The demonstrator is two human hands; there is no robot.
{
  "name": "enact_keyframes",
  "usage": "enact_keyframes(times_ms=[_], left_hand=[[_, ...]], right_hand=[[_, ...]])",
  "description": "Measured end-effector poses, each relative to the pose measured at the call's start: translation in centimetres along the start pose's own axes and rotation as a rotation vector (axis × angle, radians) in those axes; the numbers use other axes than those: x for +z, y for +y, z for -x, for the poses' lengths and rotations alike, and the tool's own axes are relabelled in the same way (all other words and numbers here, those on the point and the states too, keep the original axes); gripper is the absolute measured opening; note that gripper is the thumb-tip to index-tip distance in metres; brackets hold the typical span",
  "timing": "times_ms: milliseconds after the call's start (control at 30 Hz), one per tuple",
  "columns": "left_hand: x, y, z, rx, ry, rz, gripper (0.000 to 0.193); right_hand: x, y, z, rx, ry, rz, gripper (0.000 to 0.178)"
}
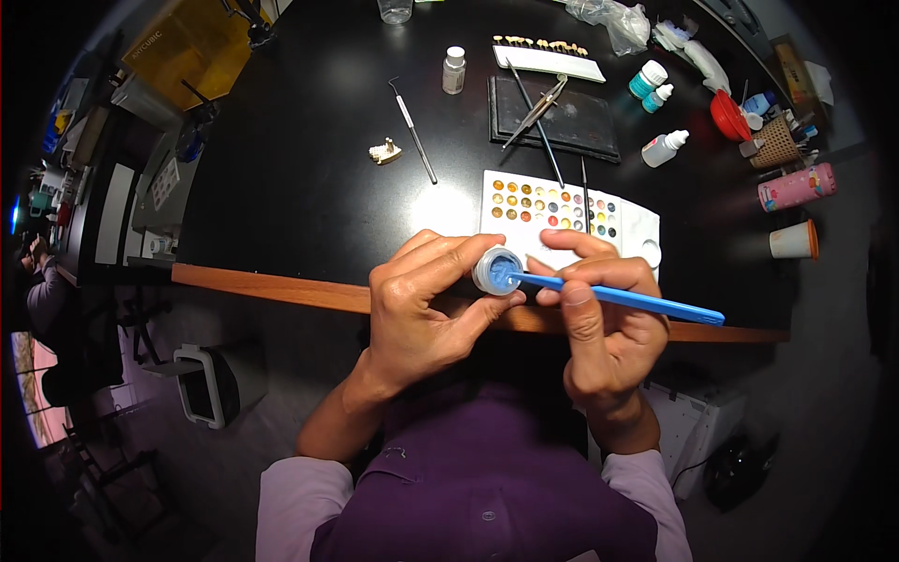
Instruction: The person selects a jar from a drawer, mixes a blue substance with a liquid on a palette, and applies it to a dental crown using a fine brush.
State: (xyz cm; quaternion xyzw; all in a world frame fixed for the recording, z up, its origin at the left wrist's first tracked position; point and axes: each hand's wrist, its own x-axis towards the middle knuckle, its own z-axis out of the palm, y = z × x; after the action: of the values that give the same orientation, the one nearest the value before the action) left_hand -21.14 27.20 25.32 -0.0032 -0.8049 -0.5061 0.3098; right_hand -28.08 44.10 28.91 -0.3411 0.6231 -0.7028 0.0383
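Between the thumb and fingers of my left hand (417, 304) is a small clear jar (485, 278) with blue material inside, its open mouth tilted toward me. My right hand (613, 323) pinches a blue plastic stick (646, 302) much like a thin brush or spatula handle. The stick's far end reaches into the jar and touches the blue material; the exact shape of its tip cannot be made out. Just beyond both hands lies a white palette (506, 225) with rows of coloured wells, partly covered by my right fingers.
A dental model piece (384, 152) and a metal probe (414, 131) lie on the black table (309, 150). Tweezers (538, 110) and a brush rest across a dark slab (595, 126). Bottles (665, 148), a red bowl (729, 117) and a pink can (796, 187) stand at the right.
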Motion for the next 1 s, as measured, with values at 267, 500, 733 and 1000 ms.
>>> enact_keyframes(times_ms=[267,500,733,1000], left_hand=[[-0.9,-0.1,0.0,-0.114,0.079,0.045,0.044],[-1.3,-0.6,-0.2,-0.147,0.043,0.031,0.043],[-1.3,-0.6,0.0,-0.154,0.007,0.007,0.041],[-1.3,-0.8,0.0,-0.117,0.001,-0.005,0.042]], right_hand=[[-2.4,-0.9,0.1,-0.018,0.092,0.302,0.009],[-3.3,0.8,0.4,-0.084,0.078,0.635,0.008],[-3.6,1.4,1.3,-0.081,0.065,0.85,0.01],[-3.3,1.3,2.3,-0.22,-0.004,0.976,0.019]])
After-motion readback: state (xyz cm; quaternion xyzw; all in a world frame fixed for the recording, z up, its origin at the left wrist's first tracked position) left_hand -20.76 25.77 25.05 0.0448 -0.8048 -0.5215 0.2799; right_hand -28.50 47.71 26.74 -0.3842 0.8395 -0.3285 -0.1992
